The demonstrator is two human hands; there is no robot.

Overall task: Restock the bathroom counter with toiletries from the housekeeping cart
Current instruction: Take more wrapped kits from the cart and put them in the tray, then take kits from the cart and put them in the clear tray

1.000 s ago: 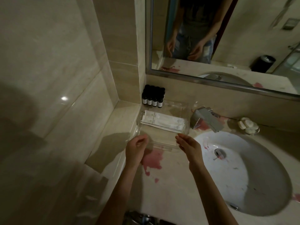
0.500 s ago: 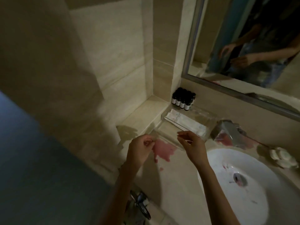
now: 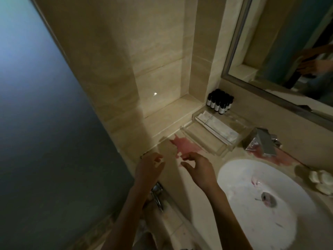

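Beige stone tiles covered the wall of a dim bathroom, and a frosted glass panel stood at the left. Below ran a beige tabletop, with a round white sink set into it at the right and a square metal tap behind the sink. A mirror hung at the far right, and a part of the person was reflected in it, blurred.

At the far side of the tabletop, close to the corner, a group of small dark bottles with white labels stood upright, close together. Just in front of them lay a clear plastic tray. Flat white packets lay side by side in its far part. A pink stain marked the tabletop beside the near left corner of the tray. At the right edge of the view, white round soaps sat beside the sink.

Both hands were over the near left part of the tabletop, apart from the tray. The left hand had its fingers spread and relaxed, holding nothing. The right hand was also released, its fingers loosely stretched toward the stain and grasping nothing. Whether they touched the surface, I could not tell. A metal handle showed below the left wrist.
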